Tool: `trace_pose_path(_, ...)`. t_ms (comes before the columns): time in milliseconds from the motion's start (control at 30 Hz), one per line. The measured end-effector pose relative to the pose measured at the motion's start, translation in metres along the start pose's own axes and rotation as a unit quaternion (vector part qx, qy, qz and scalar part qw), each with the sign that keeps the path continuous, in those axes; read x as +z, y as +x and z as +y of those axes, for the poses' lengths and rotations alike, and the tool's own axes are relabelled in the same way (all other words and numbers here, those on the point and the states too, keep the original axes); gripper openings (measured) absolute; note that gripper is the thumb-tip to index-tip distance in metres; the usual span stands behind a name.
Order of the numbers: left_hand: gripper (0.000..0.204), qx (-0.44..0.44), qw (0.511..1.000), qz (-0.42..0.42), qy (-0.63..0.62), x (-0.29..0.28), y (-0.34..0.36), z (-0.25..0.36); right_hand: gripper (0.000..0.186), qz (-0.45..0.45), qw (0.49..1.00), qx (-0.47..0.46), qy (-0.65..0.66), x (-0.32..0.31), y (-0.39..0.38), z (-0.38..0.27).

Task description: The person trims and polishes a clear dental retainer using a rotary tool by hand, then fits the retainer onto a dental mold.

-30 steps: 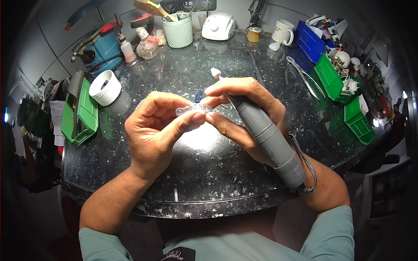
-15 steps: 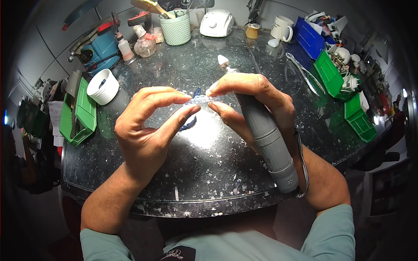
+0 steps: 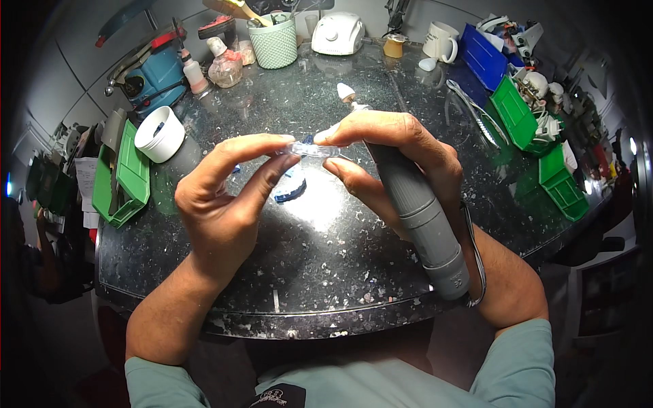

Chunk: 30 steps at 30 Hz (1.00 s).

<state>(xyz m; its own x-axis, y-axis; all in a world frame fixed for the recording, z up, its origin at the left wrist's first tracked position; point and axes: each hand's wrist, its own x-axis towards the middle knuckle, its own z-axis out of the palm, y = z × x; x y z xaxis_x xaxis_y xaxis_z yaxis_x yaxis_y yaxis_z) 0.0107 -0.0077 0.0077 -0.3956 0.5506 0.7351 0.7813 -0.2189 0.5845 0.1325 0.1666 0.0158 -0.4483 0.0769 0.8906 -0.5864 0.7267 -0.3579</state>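
Observation:
A small clear plastic dental aligner (image 3: 310, 150) is held up over the bench, in front of my chest. My left hand (image 3: 224, 187) pinches its left end between thumb and forefinger. At its other end are the thumb and forefinger of my right hand (image 3: 415, 146). A grey rotary handpiece (image 3: 425, 221) also lies in my right hand, its body slanting down across the palm toward the wrist. Its white cone-shaped tip (image 3: 346, 92) points away from me, beyond my fingers. Below the aligner, a blue-edged piece (image 3: 291, 191) lies on the bench, partly hidden by my left fingers.
The dark speckled bench (image 3: 326, 272) holds a white cup (image 3: 160, 134) and green bin (image 3: 126, 183) at left. Behind stand a pale-green basket (image 3: 273, 44), white control box (image 3: 338, 34) and mug (image 3: 441, 42). Green bins (image 3: 517, 115) and a blue bin (image 3: 481, 58) line the right.
The aligner has turned and moved slightly away from me, with both hands still at it. More of the blue-edged piece on the bench now shows. The handpiece has barely shifted.

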Motion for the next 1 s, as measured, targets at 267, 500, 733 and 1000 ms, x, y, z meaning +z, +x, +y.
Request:
trace_pose_path(267,0.020,-0.146,0.968,0.058,-0.194,0.002,-0.001,-0.004,0.031,0.006,0.999,0.011,0.039,-0.003,0.004,0.000)
trace_pose_path(500,0.024,-0.174,0.969,0.033,-0.174,0.008,0.002,0.008,0.037,-0.017,1.000,-0.001,0.000,-0.007,0.003,0.001)
trace_pose_path(733,0.028,0.056,0.998,0.034,0.013,-0.001,0.006,-0.003,0.035,-0.018,0.990,0.138,-0.026,-0.013,0.012,-0.017)
trace_pose_path(1000,0.028,0.130,0.985,0.024,0.112,-0.006,0.011,-0.006,0.029,-0.006,0.927,0.294,0.231,-0.007,0.005,-0.017)
